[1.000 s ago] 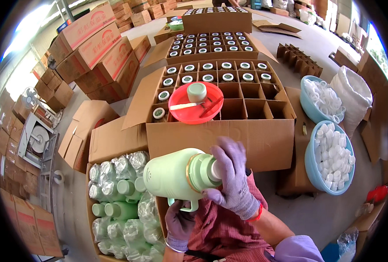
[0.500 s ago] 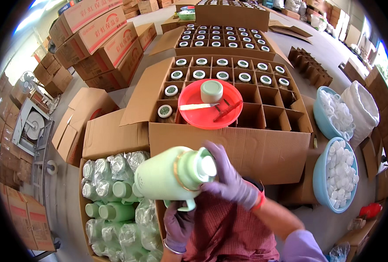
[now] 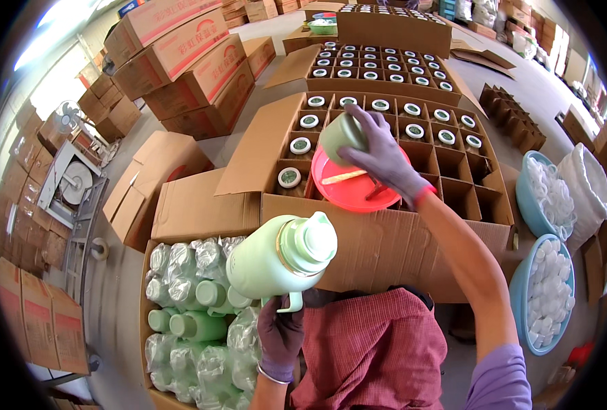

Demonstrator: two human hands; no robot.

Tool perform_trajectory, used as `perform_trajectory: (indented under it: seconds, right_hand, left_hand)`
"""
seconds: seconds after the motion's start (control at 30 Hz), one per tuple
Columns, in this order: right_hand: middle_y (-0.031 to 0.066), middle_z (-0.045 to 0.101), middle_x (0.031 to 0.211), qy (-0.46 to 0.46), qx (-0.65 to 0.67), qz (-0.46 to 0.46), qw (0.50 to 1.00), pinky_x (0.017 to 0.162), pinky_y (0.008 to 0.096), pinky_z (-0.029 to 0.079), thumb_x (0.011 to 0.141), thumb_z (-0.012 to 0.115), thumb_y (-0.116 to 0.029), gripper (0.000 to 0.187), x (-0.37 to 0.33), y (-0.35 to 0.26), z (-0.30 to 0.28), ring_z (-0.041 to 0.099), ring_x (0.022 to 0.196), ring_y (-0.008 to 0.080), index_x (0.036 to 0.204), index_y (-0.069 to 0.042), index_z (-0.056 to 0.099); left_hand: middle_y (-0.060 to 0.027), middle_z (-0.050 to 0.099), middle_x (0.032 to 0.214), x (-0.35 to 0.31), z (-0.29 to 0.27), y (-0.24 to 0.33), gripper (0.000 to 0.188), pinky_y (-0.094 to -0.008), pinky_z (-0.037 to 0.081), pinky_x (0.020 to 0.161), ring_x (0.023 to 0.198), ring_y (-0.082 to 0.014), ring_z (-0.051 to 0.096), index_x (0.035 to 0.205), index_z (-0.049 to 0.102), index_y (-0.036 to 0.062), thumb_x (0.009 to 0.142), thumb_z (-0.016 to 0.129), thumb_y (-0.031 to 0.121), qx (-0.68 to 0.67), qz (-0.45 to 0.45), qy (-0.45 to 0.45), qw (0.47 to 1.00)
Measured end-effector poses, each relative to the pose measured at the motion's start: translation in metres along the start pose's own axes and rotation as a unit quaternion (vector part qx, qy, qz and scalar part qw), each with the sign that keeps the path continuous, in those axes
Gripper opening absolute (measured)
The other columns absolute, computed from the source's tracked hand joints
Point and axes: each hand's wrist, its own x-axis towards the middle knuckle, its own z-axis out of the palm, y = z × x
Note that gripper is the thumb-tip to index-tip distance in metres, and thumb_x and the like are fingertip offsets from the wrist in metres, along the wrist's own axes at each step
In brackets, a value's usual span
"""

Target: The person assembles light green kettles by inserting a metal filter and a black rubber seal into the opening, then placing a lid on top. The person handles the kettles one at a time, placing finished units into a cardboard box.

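My left hand [image 3: 277, 335], in a purple-grey glove, is closed around the handle of a pale green vacuum jug [image 3: 269, 260]. The jug leans to the right, its spout and green stopper uppermost. My right hand [image 3: 385, 154], gloved alike, grips a sage-green cup [image 3: 341, 140] by its side and base. That cup is tilted over a red basin [image 3: 331, 196], partly hiding it. In the basin lie a pale-handled knife [image 3: 343, 178] and a dark red tool [image 3: 379, 192], partly covered by my right wrist.
Beneath the basin stands a divided carton [image 3: 385, 236] with several white-lidded bottles. At left, an open carton [image 3: 204, 205] holds green jugs, several wrapped in plastic. Blue tubs of white caps [image 3: 548, 294] and white rings [image 3: 546, 195] stand at right. Stacked cartons [image 3: 180, 58] rise behind.
My right hand has left the jug's top, reached forward and taken hold of the cup, which stood in the basin. My left hand still holds the jug. The view has shifted slightly.
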Motion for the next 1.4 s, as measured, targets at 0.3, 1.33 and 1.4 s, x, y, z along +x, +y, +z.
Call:
perform_trajectory:
  seconds: [0.3, 1.33, 1.4]
  right_hand:
    - [0.0267, 0.037, 0.139, -0.078, 0.044, -0.254, 0.963, 0.102, 0.0502, 0.042, 0.074, 0.083, -0.034, 0.08, -0.152, -0.108, -0.044, 0.045, 0.124, 0.0445, 0.14, -0.011, 0.045]
    - [0.0152, 0.055, 0.138, -0.171, 0.545, 0.432, 0.698, 0.108, 0.0416, 0.043, 0.095, 0.04, -0.071, 0.082, -0.229, -0.064, -0.061, 0.056, 0.124, 0.0256, 0.142, -0.004, 0.047]
    - [0.0139, 0.059, 0.132, -0.143, 0.579, 0.482, 0.641, 0.104, 0.0409, 0.047, 0.093, 0.052, -0.067, 0.079, -0.226, -0.059, -0.057, 0.059, 0.119, 0.0254, 0.14, -0.003, 0.049]
  left_hand:
    - [-0.0092, 0.066, 0.113, -0.045, 0.051, -0.012, 0.03, -0.0327, 0.058, 0.087, 0.104, -0.02, 0.065, 0.125, 0.053, 0.0004, 0.097, 0.055, 0.012, 0.14, 0.001, -0.069, 0.988]
    - [-0.013, 0.041, 0.152, -0.063, 0.036, 0.001, 0.052, -0.0406, 0.033, 0.117, 0.14, -0.0237, 0.04, 0.149, 0.039, 0.0049, 0.101, 0.051, 0.018, 0.323, -0.028, -0.321, 0.89]
    - [-0.0174, 0.046, 0.147, -0.069, 0.053, 0.009, 0.048, -0.0476, 0.033, 0.115, 0.139, -0.0325, 0.041, 0.14, 0.051, 0.0093, 0.093, 0.058, 0.012, 0.628, 0.344, -0.408, 0.567]
